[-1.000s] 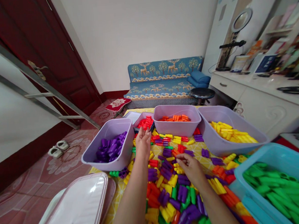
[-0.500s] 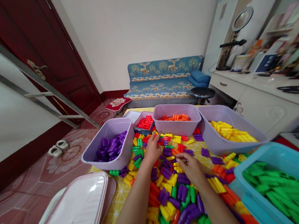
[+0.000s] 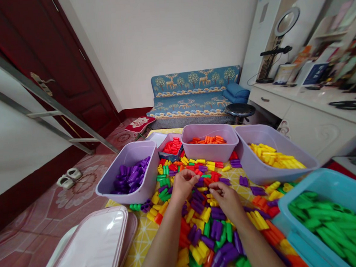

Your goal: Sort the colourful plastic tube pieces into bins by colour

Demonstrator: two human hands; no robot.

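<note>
My left hand [image 3: 185, 185] hovers over the middle of a spread of plastic tube-shaped blocks, its thumb and fingers drawn together near a purple block; what they hold, if anything, is hidden. Facing it, my right hand [image 3: 227, 196] has its thumb and forefinger pinched beside an orange block [image 3: 211, 181]; I cannot make out anything between them. Purple blocks [image 3: 197, 205], yellow blocks [image 3: 199, 252] and green blocks [image 3: 229, 231] lie mixed under and around both hands, many joined in pairs or short rows.
Lilac bins hold purple [image 3: 132, 178], orange [image 3: 207, 140] and yellow pieces [image 3: 274, 158]; a turquoise bin [image 3: 288, 207] holds green ones. A small box [image 3: 170, 147] contains red pieces. Pale lids [image 3: 88, 247] lie at the left edge of the yellow-patterned tablecloth [image 3: 142, 237].
My left hand has drawn back toward me and slightly right, its outstretched fingers now bent together near the right hand. My right hand has hardly moved.
</note>
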